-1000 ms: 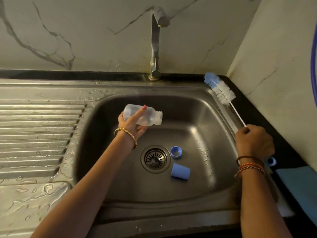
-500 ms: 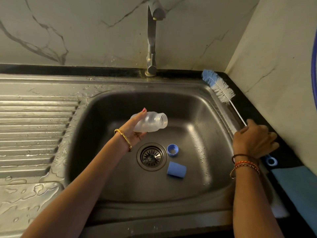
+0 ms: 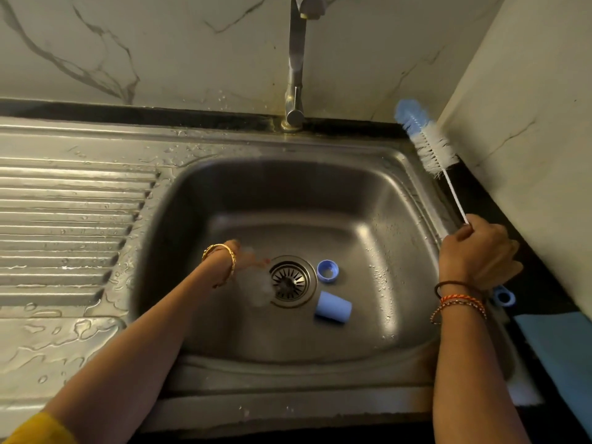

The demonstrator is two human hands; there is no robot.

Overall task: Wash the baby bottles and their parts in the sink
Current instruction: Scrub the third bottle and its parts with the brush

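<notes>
Wet brushed-steel sink (image 3: 400,187), plastic cap (image 3: 333,306)

The sink (image 3: 400,200) is dull grey steel, its drainboard (image 3: 64,219) ribbed in straight grooves and spotted with water. The wall (image 3: 160,43) is off-white marble with dark grey veins. The cap (image 3: 333,306) and ring (image 3: 327,270) are light blue. The brush (image 3: 426,142) has white bristles, a blue tip and a white stem. A gold bangle (image 3: 224,257) circles one wrist; red and orange threads (image 3: 461,304) the other. A blue cloth (image 3: 560,354) lies on black counter.

Dim warm light, glare on wet steel, left hand (image 3: 248,264) motion-blurred, wide-angle edge bending
</notes>
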